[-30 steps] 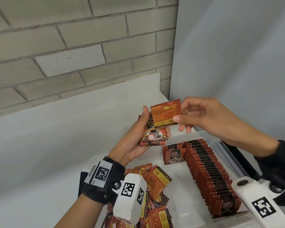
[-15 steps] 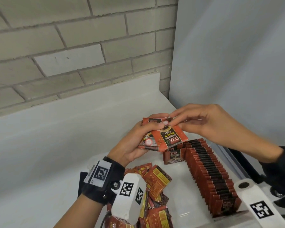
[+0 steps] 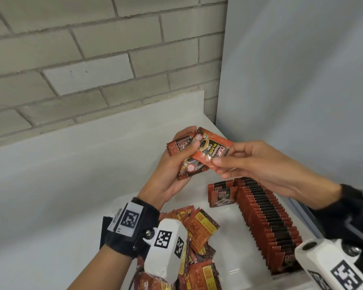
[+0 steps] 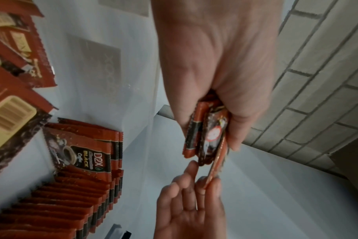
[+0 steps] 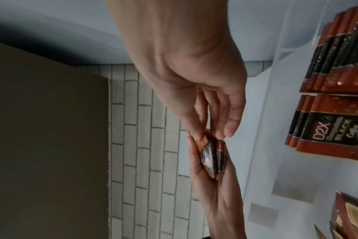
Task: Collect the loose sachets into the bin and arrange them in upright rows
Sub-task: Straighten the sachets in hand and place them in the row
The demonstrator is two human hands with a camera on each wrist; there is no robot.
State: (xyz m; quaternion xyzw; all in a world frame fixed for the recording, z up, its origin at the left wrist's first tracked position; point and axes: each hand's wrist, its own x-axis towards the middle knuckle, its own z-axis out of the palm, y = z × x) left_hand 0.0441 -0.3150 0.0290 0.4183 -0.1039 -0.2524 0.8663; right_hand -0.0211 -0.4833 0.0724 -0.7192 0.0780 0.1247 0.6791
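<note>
Sachet being turned face-up and laid across the stack.

Right hand (image 3: 258, 164) is pinching one sachet (image 3: 213, 151) by its edge and pressing it onto the stack (image 3: 183, 162) that the left hand (image 3: 172, 174) is clasping, thumb over the top; a second ago that sachet was showing its yellow back, and it is now lying printed side up, slanting across the rest, so it is being matched to the others before going in. Bin (image 3: 228, 222) is sitting below, with a full row (image 3: 266, 222) standing at 4 o'clock, a short second row (image 3: 221, 194) starting beside it, and the heap (image 3: 199, 233) lying at 7 o'clock, not yet sorted.
</note>
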